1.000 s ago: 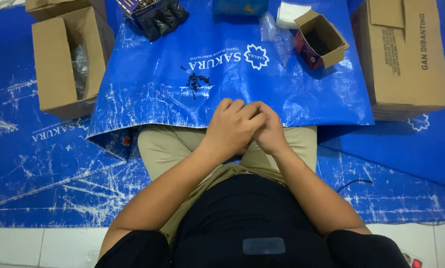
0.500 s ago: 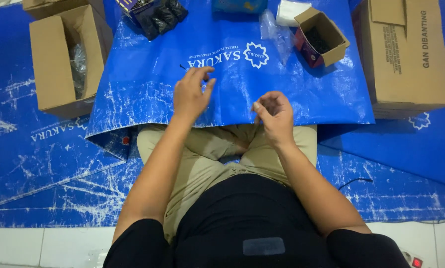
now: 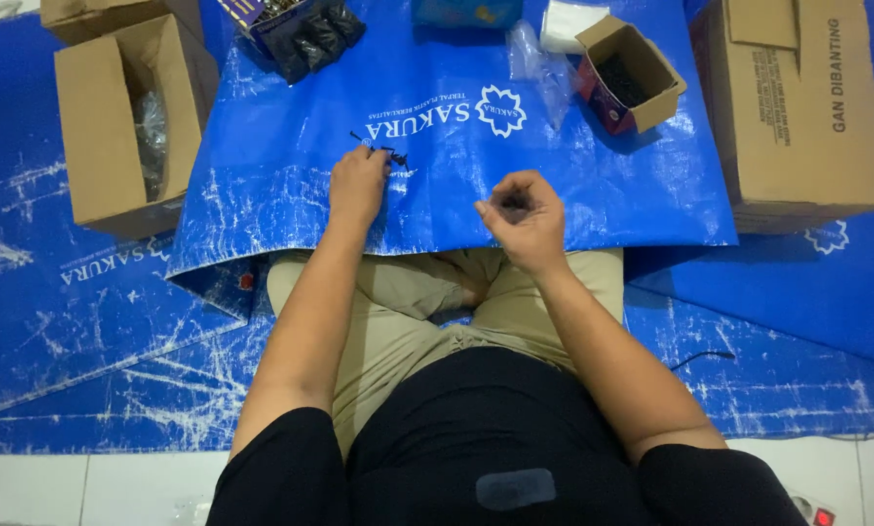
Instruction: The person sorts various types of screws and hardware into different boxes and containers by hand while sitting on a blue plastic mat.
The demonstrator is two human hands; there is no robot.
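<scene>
Left hand (image 3: 357,185) reaches forward, fingertips closing on small black screws (image 3: 383,152) scattered on the blue tarp (image 3: 573,195); right hand (image 3: 520,219), farther back, is curled around something dark, unidentifiable.

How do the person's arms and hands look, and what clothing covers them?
Both arms are bare from the short black sleeves down. The left hand and right hand wear no gloves. No rings, watch or bracelet are visible. The person also wears khaki trousers.
</scene>
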